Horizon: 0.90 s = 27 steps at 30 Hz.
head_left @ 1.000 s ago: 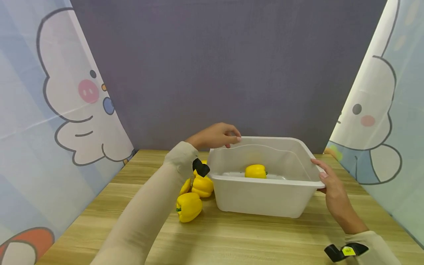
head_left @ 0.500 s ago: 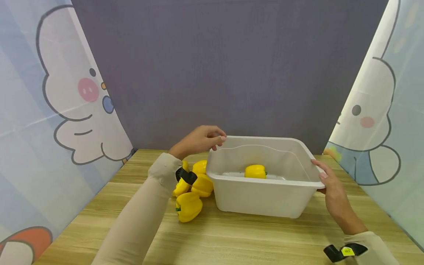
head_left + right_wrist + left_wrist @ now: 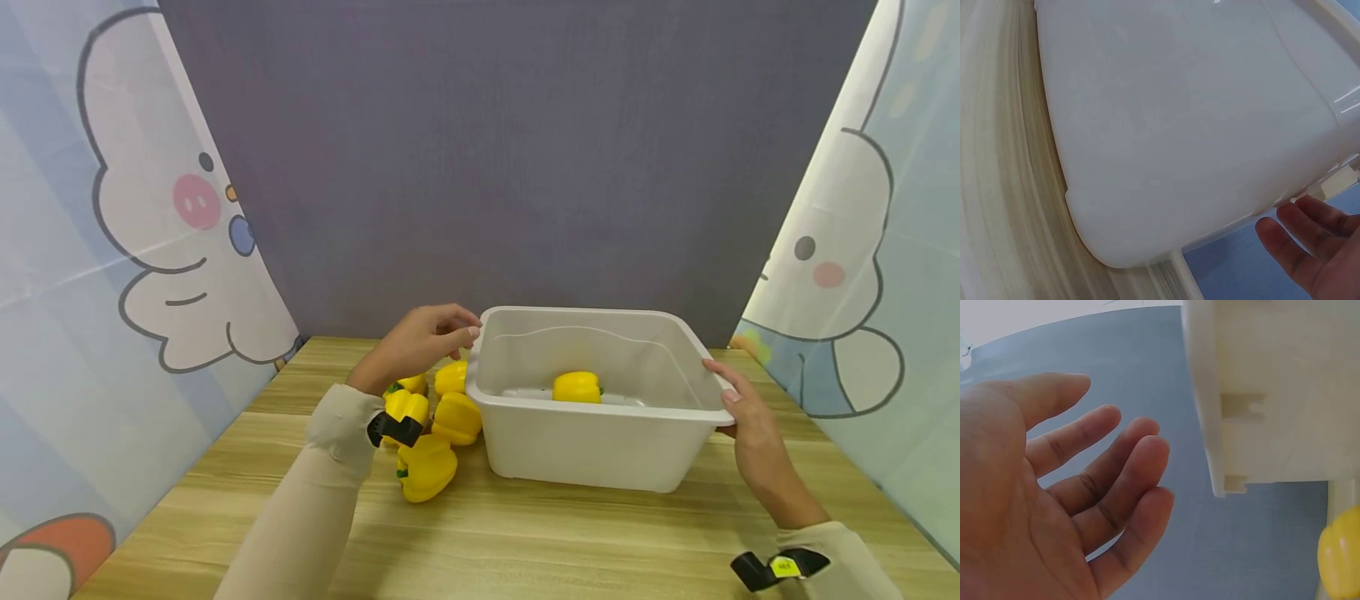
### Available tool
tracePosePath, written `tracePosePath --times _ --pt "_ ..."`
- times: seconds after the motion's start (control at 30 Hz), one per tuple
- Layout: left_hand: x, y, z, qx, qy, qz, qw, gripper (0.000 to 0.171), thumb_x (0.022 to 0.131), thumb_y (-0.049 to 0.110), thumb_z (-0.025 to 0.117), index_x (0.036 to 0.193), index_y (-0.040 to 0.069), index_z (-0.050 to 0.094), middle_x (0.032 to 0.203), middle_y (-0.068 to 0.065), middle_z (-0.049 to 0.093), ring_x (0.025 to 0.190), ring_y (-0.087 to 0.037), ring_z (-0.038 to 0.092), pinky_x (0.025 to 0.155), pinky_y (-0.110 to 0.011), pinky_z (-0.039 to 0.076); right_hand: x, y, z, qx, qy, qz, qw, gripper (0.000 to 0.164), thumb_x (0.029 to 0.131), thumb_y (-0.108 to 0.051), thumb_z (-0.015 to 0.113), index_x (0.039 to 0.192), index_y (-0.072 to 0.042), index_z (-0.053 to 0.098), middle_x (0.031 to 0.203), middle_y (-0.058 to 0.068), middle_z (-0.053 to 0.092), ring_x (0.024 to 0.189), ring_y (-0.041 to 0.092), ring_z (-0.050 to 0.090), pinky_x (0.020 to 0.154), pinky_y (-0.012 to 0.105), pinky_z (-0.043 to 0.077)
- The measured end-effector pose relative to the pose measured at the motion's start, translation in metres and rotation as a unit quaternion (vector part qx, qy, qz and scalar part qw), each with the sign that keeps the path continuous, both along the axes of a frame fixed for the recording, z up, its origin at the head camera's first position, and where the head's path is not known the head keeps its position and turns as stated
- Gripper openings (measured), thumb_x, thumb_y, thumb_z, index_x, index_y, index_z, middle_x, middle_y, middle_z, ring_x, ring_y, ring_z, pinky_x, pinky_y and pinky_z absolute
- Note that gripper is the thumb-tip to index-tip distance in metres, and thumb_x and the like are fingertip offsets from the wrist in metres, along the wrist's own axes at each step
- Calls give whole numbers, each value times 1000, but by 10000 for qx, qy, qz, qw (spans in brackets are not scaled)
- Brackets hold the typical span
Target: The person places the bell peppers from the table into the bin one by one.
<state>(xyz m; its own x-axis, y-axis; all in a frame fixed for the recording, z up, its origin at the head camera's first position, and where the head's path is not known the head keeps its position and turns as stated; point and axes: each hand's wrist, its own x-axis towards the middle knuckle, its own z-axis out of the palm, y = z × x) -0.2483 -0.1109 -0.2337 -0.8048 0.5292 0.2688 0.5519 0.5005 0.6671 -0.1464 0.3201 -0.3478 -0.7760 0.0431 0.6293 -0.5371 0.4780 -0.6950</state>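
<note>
White plastic makes up the deep rectangular tub [image 3: 581, 450] seen from the head camera, and one yellow bell pepper [image 3: 576, 387] lies on its side on the tub's floor, around the middle, with its stem pointing toward the tub's right wall and its lower edge cut off by the near rim. Outside, left of the tub, at least five more yellow bell peppers [image 3: 426, 468] sit in a loose cluster; the nearest has a green stem turned away from the tub, one is just beside its left wall, and others are partly covered by an arm and a black wrist strap [image 3: 395, 429]. Over this cluster, close to the tub's far left corner, hovers the left hand [image 3: 420, 340], fingers loosely bent and holding nothing. At the tub's right end, the right hand [image 3: 757, 442] grips the rim, thumb on top and fingers beneath. Wood-grain tabletop [image 3: 600, 542] supports the tub, a dark grey panel [image 3: 510, 150] stands behind it, and cartoon-printed curtains [image 3: 45, 250] hang to either side.

Seen from the left wrist, the palm is bare and the relaxed fingers stay apart from the tub's overhanging, ribbed rim; part of one pepper shows beyond the tub's side.

Through the right wrist camera, the tub's smooth wall fills most of the view, with fingertips at the underside of its rim.
</note>
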Motion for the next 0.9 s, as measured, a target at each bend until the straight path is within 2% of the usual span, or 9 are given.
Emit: tracePosePath --times 0.17,0.37,0.63,0.77,0.9 --pt "6 -8 -9 64 -49 10 10000 35 102 37 58 126 12 66 102 -4 70 88 -26 65 79 -44 54 1 -1 1 34 0 -3 10000 46 110 -17 23 152 -5 38 126 -8 54 99 10 56 76 17 47" --pt "9 -15 -19 53 -69 57 9999 33 102 39 58 125 16 67 101 2 70 89 -24 64 75 -40 54 0 -1 1 -128 35 46 9999 46 110 -16 25 151 -3 40 121 -5 57 95 10 57 74 17 48" --pt "9 -25 -31 -14 -58 132 9999 32 103 38 58 124 16 67 96 1 69 85 -23 64 70 -38 55 -1 0 -1 -141 43 25 9999 46 109 -17 24 151 -3 40 121 -6 57 96 9 57 74 17 48" --pt "7 -31 -38 -40 -108 225 9997 29 102 38 59 122 19 67 95 2 69 81 -21 64 72 -38 55 -2 0 -1 -229 39 58 9997 46 109 -17 25 151 -3 41 121 -6 57 96 9 57 74 17 48" --pt "5 -38 -46 24 -82 168 9998 29 102 34 60 123 16 67 93 -1 69 78 -21 64 75 -41 55 -3 -1 -2 -377 50 143 9992 46 109 -16 26 150 -4 43 121 -6 58 95 9 58 73 17 48"
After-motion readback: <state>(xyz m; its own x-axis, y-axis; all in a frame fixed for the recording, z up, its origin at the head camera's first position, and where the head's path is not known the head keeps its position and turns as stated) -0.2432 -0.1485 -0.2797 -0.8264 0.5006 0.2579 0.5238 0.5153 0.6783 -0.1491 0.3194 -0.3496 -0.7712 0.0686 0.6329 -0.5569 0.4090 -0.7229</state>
